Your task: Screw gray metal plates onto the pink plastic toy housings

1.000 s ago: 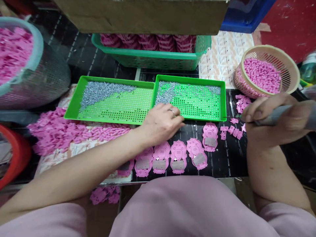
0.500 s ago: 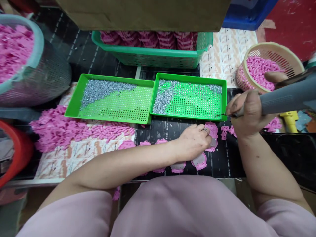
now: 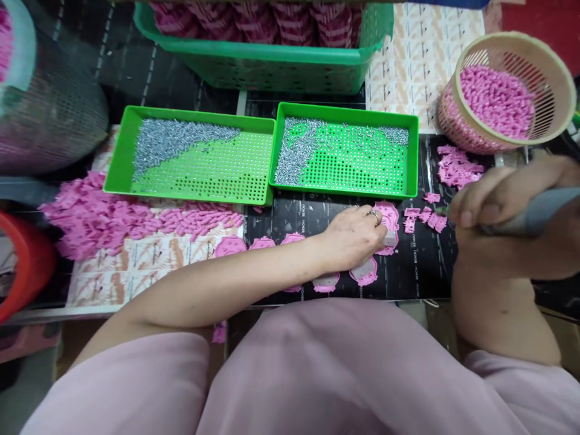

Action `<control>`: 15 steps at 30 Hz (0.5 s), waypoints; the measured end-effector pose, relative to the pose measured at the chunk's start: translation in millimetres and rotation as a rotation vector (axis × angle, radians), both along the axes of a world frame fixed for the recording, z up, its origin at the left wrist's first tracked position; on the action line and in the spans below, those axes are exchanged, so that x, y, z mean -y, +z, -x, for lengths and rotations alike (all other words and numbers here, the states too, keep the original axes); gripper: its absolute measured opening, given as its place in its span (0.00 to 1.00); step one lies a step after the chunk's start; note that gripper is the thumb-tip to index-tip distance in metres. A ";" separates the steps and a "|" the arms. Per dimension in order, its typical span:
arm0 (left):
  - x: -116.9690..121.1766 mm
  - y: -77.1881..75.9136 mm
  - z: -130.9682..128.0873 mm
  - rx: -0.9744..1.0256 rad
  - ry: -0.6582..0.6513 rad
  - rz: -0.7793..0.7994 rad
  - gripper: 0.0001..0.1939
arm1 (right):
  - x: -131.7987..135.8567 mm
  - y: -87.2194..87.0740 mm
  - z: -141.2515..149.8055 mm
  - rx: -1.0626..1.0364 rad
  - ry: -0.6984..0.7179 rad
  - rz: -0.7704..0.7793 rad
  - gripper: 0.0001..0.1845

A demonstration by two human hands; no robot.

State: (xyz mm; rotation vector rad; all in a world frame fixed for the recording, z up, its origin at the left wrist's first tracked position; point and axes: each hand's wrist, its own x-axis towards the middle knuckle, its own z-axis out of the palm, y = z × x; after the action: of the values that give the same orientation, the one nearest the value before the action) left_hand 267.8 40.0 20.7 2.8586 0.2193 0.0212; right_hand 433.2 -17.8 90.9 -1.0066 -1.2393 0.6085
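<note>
My left hand [image 3: 356, 237] lies on the rightmost pink pig-shaped shell [image 3: 388, 219] in a row of pink shells [image 3: 263, 244] on the black mat, fingers bent and pressed on it. A ring shows on one finger. My right hand [image 3: 502, 208] is closed round a grey electric screwdriver [image 3: 534, 211], its tip near small pink clips [image 3: 426, 217] to the right of that shell. Two green perforated trays [image 3: 410, 158] [image 3: 118, 158] holding silver screws sit just behind the row.
A beige basket [image 3: 559, 72] of small pink parts stands at the back right. A green crate [image 3: 281, 63] of pink pieces is behind the trays. A pile of pink parts [image 3: 99, 220] lies at the left, beside a mesh bin [image 3: 54, 121] and a red tub [image 3: 25, 266].
My left hand moved from the right tray's front edge down onto the rightmost pink shell. My right hand swung up toward the basket with the screwdriver, then came back down beside the clips.
</note>
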 end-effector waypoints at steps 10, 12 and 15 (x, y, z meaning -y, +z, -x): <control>2.1 -2.1 -2.2 0.019 0.016 -0.025 0.12 | 39.5 -22.7 40.2 -0.196 -0.102 0.056 0.21; 2.8 -2.1 -2.8 0.022 0.019 -0.032 0.11 | 40.2 -23.8 40.3 -0.203 -0.102 0.053 0.20; 2.4 -0.3 -3.8 0.000 0.018 -0.030 0.10 | 41.1 -24.7 41.2 -0.208 -0.097 0.058 0.19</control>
State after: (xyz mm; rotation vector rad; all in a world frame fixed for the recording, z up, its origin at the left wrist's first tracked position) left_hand 271.6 37.6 20.4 2.8868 0.2465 0.0280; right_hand 392.0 -58.8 66.2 -1.0188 -0.9893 0.6584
